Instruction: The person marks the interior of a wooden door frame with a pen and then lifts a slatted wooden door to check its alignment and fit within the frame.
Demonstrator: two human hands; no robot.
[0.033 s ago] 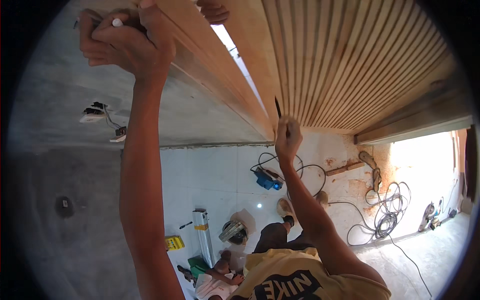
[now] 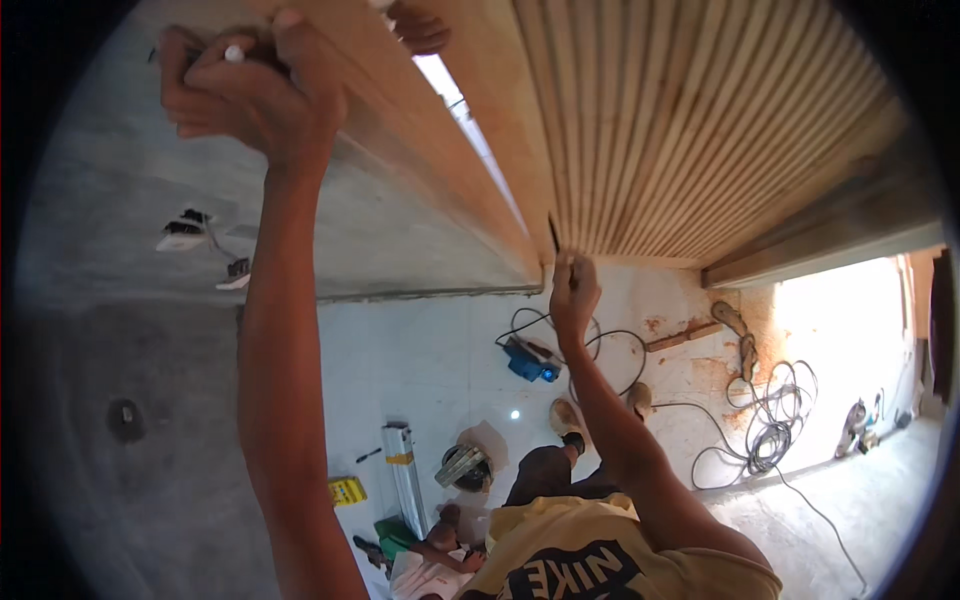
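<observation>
My left hand (image 2: 260, 100) is raised at the upper left, its fingers curled round a slim pen-like thing (image 2: 235, 53) with a white end. The thumb presses on the wooden door frame (image 2: 440, 170). My right hand (image 2: 575, 290), closed in a pinch, holds a dark, slim, pointed tool (image 2: 553, 232). Its tip points up along the near edge of the ribbed wooden door (image 2: 680, 140), by the lower end of the bright gap. At the top of that gap, another person's fingers (image 2: 420, 28) wrap round the door's edge.
Below lie a blue power tool (image 2: 530, 362) with its cord, a coiled black cable (image 2: 775, 440), a metal bar (image 2: 403, 470), a yellow box (image 2: 347, 490) and a bucket (image 2: 466, 467). A co-worker (image 2: 435, 565) is low at the bottom. Wires hang from wall sockets (image 2: 185, 232).
My right hand and its dark tool have moved slightly down along the door's edge. The gap looks slightly shifted left. My left hand keeps its grip and place.
</observation>
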